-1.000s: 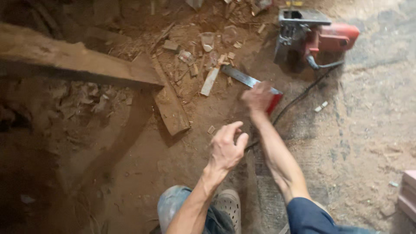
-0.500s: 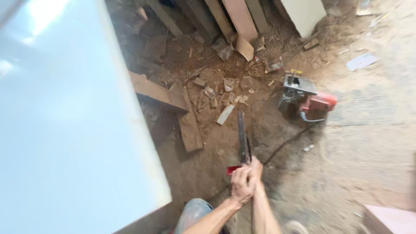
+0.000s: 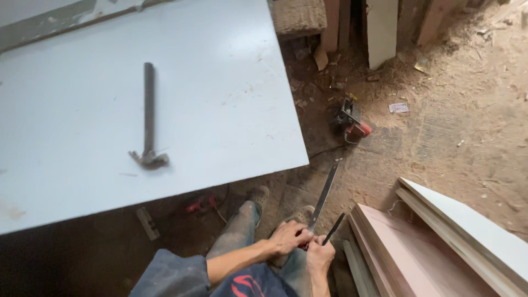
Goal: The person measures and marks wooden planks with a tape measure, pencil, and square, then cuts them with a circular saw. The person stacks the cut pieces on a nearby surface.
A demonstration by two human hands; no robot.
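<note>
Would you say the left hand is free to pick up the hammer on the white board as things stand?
Probably not straight away. The left hand is closed on the square together with the right hand, low by the knees. The hammer lies uncovered on the board, but far off up-left.

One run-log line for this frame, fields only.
left hand: grips square's long blade | right hand: grips short blade | hammer: on white panel

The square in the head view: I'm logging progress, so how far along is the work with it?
Done: the square is off the floor, gripped by the left hand. In hand: the right hand holds a thin dark strip beside it, low over the knees. Left: the white board shows no marks or cuts; the hammer lies on it untouched, and the saw sits on the floor.
</note>
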